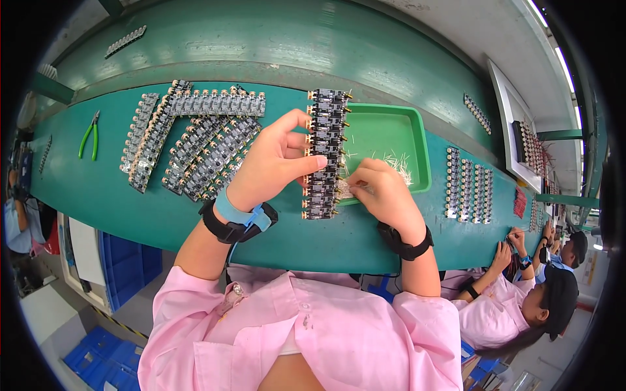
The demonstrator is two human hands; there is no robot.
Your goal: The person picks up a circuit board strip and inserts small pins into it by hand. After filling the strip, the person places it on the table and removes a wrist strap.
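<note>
My left hand grips a long strip of black circuit boards, thumb on its face and fingers behind its left edge. The strip stands lengthwise away from me, with brass-coloured parts along both long sides. Close to its lower right edge, my right hand has thumb and forefinger pinched together; whatever sits between them is too small to make out. Under and beyond that hand lies a green tray holding many thin whitish pin-like pieces. The strip covers the tray's left side.
Several more board strips lie piled on the green table at left, beside green-handled pliers. Further strips stand in a row at right. A raised ledge runs behind. Co-workers sit along the table to the right.
</note>
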